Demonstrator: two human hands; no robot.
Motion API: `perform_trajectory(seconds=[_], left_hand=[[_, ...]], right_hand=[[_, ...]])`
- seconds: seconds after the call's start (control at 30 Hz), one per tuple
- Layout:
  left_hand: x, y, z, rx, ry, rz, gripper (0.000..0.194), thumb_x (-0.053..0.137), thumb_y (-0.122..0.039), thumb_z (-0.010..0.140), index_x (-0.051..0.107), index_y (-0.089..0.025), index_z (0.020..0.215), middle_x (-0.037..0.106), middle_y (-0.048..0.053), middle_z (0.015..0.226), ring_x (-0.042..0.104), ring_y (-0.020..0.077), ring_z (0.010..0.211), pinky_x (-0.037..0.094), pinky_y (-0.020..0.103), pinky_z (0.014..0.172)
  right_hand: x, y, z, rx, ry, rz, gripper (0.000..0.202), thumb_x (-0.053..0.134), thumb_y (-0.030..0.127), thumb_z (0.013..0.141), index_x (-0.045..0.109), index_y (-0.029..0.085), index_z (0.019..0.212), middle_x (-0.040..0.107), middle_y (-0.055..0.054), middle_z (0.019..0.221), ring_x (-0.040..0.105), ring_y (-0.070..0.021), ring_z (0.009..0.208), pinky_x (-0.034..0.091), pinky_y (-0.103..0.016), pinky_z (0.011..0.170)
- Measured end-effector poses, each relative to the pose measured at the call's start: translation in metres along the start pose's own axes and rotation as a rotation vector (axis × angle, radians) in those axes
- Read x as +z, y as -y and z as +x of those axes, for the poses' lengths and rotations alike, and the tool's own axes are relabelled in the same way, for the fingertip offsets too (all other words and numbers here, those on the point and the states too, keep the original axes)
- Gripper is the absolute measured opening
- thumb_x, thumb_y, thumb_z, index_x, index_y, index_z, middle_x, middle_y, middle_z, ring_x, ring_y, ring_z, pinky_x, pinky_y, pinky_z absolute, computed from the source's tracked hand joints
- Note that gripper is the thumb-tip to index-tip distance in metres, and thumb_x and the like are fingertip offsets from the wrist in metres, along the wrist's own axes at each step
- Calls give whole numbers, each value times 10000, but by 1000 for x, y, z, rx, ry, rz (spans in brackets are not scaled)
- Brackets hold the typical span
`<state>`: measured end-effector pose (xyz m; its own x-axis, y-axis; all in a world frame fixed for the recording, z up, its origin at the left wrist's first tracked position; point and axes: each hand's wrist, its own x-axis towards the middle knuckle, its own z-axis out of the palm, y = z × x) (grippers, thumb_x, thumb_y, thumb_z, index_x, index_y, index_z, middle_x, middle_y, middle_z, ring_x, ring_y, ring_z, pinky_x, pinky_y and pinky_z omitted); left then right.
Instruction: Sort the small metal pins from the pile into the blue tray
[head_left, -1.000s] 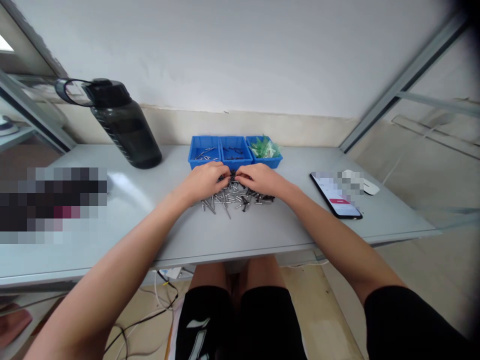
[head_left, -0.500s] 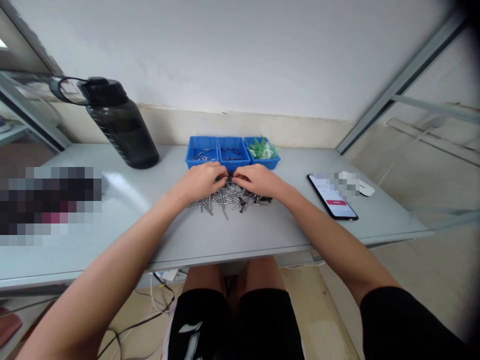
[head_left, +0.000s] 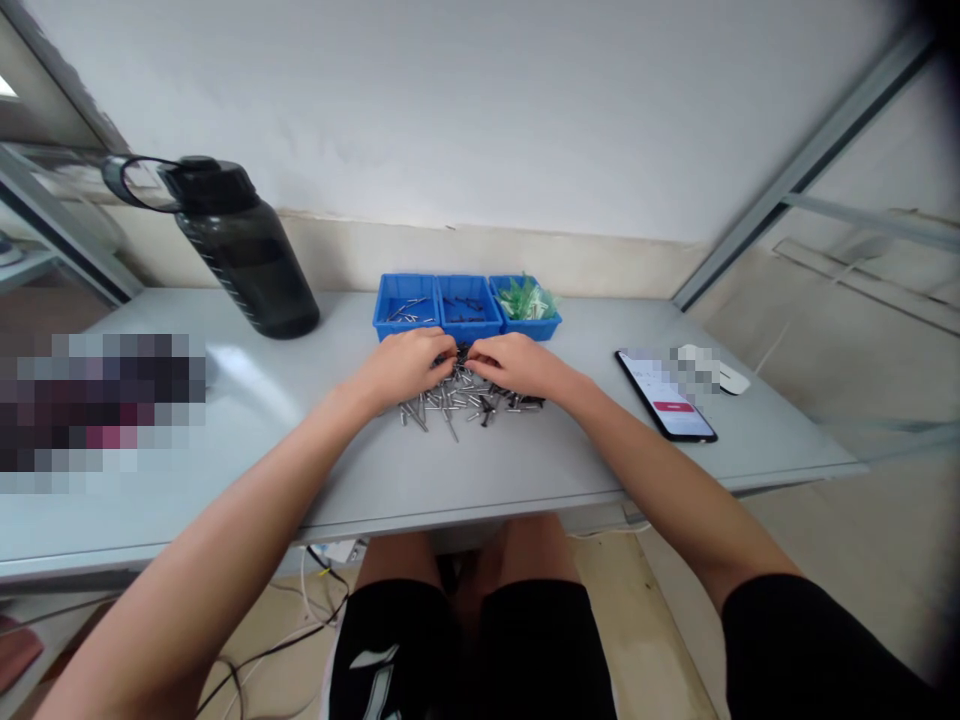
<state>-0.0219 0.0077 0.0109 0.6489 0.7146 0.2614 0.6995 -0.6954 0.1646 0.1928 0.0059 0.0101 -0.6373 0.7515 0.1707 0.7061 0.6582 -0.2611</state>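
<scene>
A loose pile of silver rivet-like pins and dark screws [head_left: 450, 402] lies on the grey table. My left hand [head_left: 412, 358] rests at the pile's left back side, its fingers curled together at the pieces. Facing it, my right hand [head_left: 514, 362] has its fingers bent and pinched at the same spot. Whatever is between the fingertips is too small to make out. Just behind the hands stand three blue bins: the left bin [head_left: 406, 329] holds a few silver pins, the middle bin [head_left: 471, 329] a few dark screws, the right bin [head_left: 534, 328] green and clear plastic pieces.
At the back left of the table [head_left: 480, 470] stands a large dark water bottle [head_left: 251, 260]. A phone [head_left: 660, 395] and a white mouse [head_left: 731, 375] lie to the right. A blurred-out dark object [head_left: 97, 400] is at the left. The wall closes off the back.
Almost nothing differs. Both hands stay at the pile with slight finger movement, and the view has shifted very slightly.
</scene>
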Motion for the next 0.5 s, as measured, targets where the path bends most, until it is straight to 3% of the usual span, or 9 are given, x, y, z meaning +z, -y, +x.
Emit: perform_trajectory(seconds=[0.5], left_hand=[[-1, -1, -1, -5, 39, 20, 214, 439, -261, 923, 632, -184, 874, 641, 49, 894, 602, 195, 802, 425, 287, 654]], right_hand=[[-1, 0, 0, 0, 8, 6, 236, 465, 328, 956, 642, 184, 897, 686, -33, 835, 566, -142, 728, 292, -255, 625]])
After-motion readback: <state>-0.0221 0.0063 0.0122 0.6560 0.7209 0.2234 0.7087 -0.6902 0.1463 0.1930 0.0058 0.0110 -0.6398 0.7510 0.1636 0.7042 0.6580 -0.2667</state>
